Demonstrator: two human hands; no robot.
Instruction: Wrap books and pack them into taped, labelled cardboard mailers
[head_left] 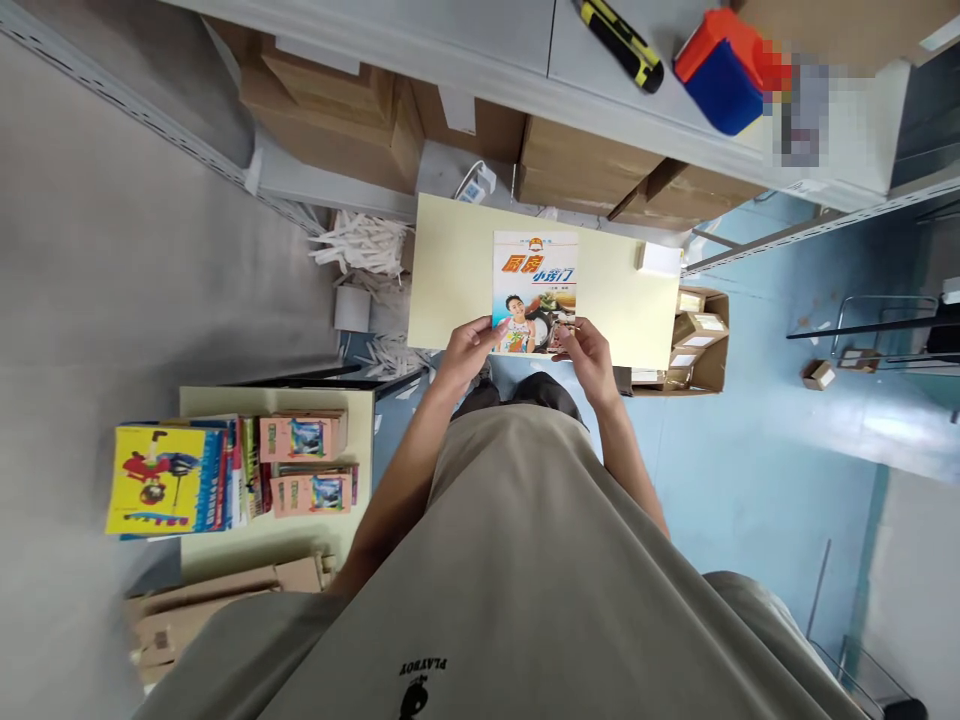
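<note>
A book [535, 285] with a picture cover and orange and blue Chinese characters is held over the front part of a pale yellow table [454, 270]. My left hand [472, 345] grips its lower left corner, thumb on the cover and fingers behind it. At the lower right corner my right hand [587, 350] pinches the book the same way. The fingers beneath the book are mostly hidden. Near the table's far right corner lies a small white box [660, 259].
A second pale table [277, 550] at left carries stacked books [161, 480] and smaller pink books [304, 437]. Behind the work table stands a shelf [480, 50] with a yellow-black utility knife [621, 45]; cardboard boxes [585, 165] sit beneath. An open carton [712, 345] stands at right.
</note>
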